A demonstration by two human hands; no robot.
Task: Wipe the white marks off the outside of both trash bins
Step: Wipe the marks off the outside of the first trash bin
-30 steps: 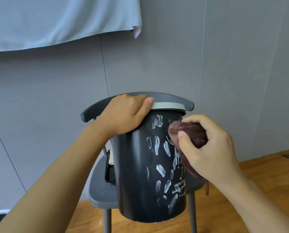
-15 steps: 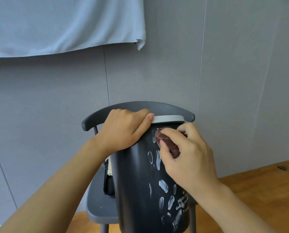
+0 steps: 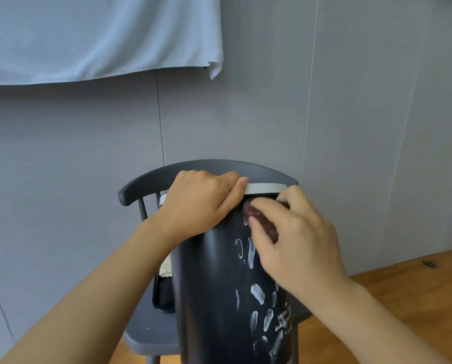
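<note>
The dark trash bin (image 3: 214,298) stands on the seat of a grey chair (image 3: 151,337), close against the chair's back, and its side facing us is smeared with white marks (image 3: 257,294) from just under the pale rim band (image 3: 265,188) down to the bottom edge of view. Some small white lettering sits low on the right of the bin. The left hand (image 3: 198,203) has its grip curled over the rim at the top left, thumb lying along the band. The right hand (image 3: 295,243) has its grip closed round a bunched maroon cloth (image 3: 261,219), pressing it to the bin wall just under the rim, right beside the left thumb. Behind the bin on the seat lies a dark tray-like thing with something cream-coloured on it, mostly hidden. A pale blue sheet (image 3: 93,35) hangs on the grey panelled wall above, and wooden floor shows at right.
</note>
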